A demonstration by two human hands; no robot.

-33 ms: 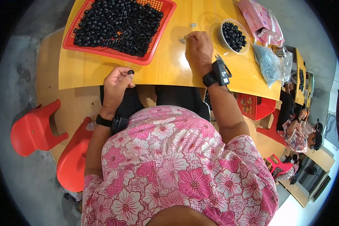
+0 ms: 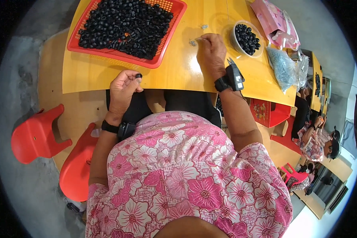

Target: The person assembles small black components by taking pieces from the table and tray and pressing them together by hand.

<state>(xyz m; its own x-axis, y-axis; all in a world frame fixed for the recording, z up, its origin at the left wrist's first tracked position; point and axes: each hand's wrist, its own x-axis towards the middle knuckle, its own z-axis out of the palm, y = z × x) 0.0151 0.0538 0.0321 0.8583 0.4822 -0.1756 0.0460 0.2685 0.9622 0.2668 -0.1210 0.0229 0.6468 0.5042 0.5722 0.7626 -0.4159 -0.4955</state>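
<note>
Between the thumb and fingers of my left hand (image 2: 123, 87) is a small black ring-shaped cap (image 2: 138, 75), held just over the table's near edge. My right hand (image 2: 213, 53) rests over the yellow table with its fingers pinched together; what they hold, if anything, is too small to make out. Right beside those fingertips lies a little cluster of small silvery metal pieces (image 2: 192, 42). A second cluster of silvery pieces (image 2: 204, 27) sits farther back. Many black caps fill a red plastic basket (image 2: 158, 63) at the left. More fill a clear round tub (image 2: 260, 49) to the right.
A bag of silvery parts (image 2: 281, 69) and a pink bag (image 2: 267, 18) lie along the right side of the yellow table (image 2: 170, 81). Red plastic stools (image 2: 35, 135) stand at the left. Another person (image 2: 313, 139) sits at the far right.
My right hand has shifted very slightly to the right, and its fingertips uncover a bit more of the nearer silvery cluster. The left hand still holds the black cap.
</note>
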